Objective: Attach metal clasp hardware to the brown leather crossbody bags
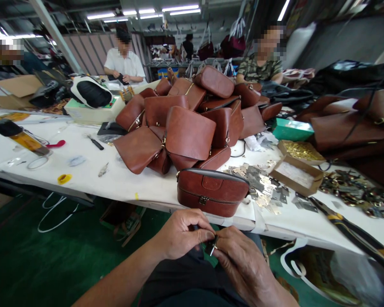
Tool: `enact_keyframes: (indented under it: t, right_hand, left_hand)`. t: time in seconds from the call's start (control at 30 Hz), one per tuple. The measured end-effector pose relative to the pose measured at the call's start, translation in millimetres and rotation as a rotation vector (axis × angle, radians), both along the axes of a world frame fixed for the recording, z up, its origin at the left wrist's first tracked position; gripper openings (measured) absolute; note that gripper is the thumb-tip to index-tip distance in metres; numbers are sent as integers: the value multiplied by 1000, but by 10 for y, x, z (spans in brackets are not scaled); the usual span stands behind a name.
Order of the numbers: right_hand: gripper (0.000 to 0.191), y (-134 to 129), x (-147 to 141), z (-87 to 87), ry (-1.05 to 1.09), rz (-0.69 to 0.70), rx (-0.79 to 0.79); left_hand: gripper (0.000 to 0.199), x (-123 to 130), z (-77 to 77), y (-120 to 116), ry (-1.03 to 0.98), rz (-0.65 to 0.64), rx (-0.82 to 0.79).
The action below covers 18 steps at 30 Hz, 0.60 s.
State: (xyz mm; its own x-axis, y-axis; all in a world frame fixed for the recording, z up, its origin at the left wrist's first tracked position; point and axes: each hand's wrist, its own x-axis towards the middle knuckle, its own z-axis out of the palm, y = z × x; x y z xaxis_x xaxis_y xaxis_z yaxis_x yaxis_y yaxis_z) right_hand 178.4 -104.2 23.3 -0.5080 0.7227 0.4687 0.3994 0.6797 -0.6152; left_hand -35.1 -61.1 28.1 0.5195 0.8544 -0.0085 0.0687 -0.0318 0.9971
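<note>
Dark, with one bright edge that looks like metal, the small piece (211, 246) is held between the two hands, above the lap (179, 279) and just in front of the near edge of the white surface (153, 187). Behind it, on the surface, a brown leather bag (195, 192) stands upright. The left hand (185, 232) is closed to a pinch, its thumb pressing near the upper end of the piece. The right hand (243, 258) is curled, with its fingertips closed on the other side.

For this handling, I think it is better to keep one hand firm as a support while the other makes only small, even pressure, so that the piece does not slip or scratch.

The bright edge points down and a little to the left, toward the lap. The long axis of the whole piece I cannot tell surely, because the fingers cover much of it.
</note>
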Motion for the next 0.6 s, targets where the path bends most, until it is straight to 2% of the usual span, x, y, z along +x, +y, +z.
enact_keyframes:
  t: [0.07,0.1,0.13,0.2,0.27,0.33,0.47,0.6]
  right_hand:
    - [13,39,-10,8,12,-20,1]
    - [12,70,-14,15,24,-48,12]
    - [11,111,-18,21,36,-91,33]
    - [10,222,-25,34,51,-203,95]
    - [9,356,-35,41,56,-312,149]
    - [8,486,-51,40,50,-389,158]
    - [9,653,-99,24,-4,-486,113]
    - [11,710,-139,12,-37,-493,72]
  left_hand:
    - [26,-16,32,50,12,-32,-20]
    - [25,-23,67,89,33,-11,52]
    - [23,-30,111,137,59,44,180]
    - [20,-51,215,264,135,210,537]
    - [26,-81,314,415,262,343,869]
    - [33,-108,394,559,450,326,1068]
    - [40,-115,505,739,769,153,1157]
    - [35,-82,608,806,916,76,1161]
